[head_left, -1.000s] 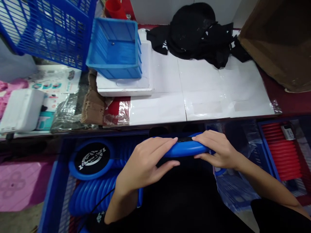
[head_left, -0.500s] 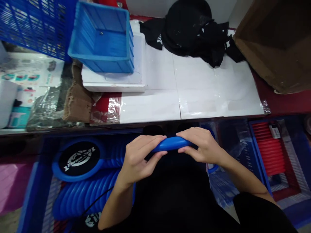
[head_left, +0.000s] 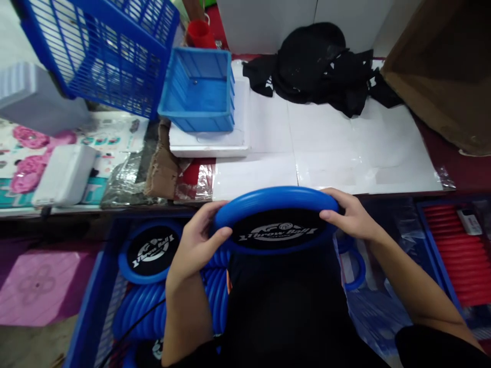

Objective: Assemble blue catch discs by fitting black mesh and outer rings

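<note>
I hold a blue disc (head_left: pixel 276 220) with a black centre and white lettering in front of me, its face tilted up toward the camera. My left hand (head_left: pixel 194 243) grips its left rim and my right hand (head_left: pixel 351 217) grips its right rim. Below left, a second blue disc (head_left: pixel 150 251) of the same kind lies on a stack of blue discs (head_left: pixel 169 306) standing on edge in a blue crate (head_left: pixel 86 296).
White sheets (head_left: pixel 326 148) cover the table beyond. A small blue bin (head_left: pixel 199 92) sits on a white slab, with a big blue wire basket (head_left: pixel 103 51) to its left. Black cloth (head_left: pixel 318 61) lies at the back, a cardboard box (head_left: pixel 445 66) at right, red discs (head_left: pixel 456 255) in a right crate.
The disc, seen edge-on and pinched between both hands before, is now tilted with its face up and held wider at its two sides. The view has shifted slightly.
</note>
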{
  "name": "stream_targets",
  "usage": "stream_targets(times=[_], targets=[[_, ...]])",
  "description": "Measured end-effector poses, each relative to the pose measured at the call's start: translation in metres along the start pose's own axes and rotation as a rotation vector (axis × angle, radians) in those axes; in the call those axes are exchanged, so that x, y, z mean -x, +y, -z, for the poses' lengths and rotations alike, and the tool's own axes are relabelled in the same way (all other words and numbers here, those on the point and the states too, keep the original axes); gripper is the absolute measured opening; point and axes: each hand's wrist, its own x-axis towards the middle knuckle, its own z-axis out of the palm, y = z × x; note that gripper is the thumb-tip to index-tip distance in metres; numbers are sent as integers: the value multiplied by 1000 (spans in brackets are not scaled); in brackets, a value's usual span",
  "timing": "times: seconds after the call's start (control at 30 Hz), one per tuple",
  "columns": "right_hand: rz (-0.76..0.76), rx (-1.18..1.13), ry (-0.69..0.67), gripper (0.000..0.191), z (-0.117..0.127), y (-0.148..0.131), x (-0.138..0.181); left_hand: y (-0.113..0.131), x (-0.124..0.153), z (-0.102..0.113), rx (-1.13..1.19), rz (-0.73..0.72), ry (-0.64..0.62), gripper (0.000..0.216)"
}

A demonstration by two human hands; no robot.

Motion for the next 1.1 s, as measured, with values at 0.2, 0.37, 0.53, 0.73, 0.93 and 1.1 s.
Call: stream_targets(times=[0.2,0.37,0.53,0.73,0.93,1.1], targets=[[246,159,-109,46,-14,-17,4,53,-25,-7,-254,-332,-277,40],[409,247,-109,48,-20,-22,5,73,-30,-24,-369,-493,-396,43],[478,269,-54,46,-19,-26,7,67,-17,-29,-394,-520,-254,36],[506,376,64,45,-26,-33,15,67,-3,-41,-350,-532,-78,35],[471,406,39,49,-26,-32,15,63,-10,-37,-334,-520,-117,36],[449,438,-26,49,-22,-37,10,73,-26,-35,-406,-500,-276,40]])
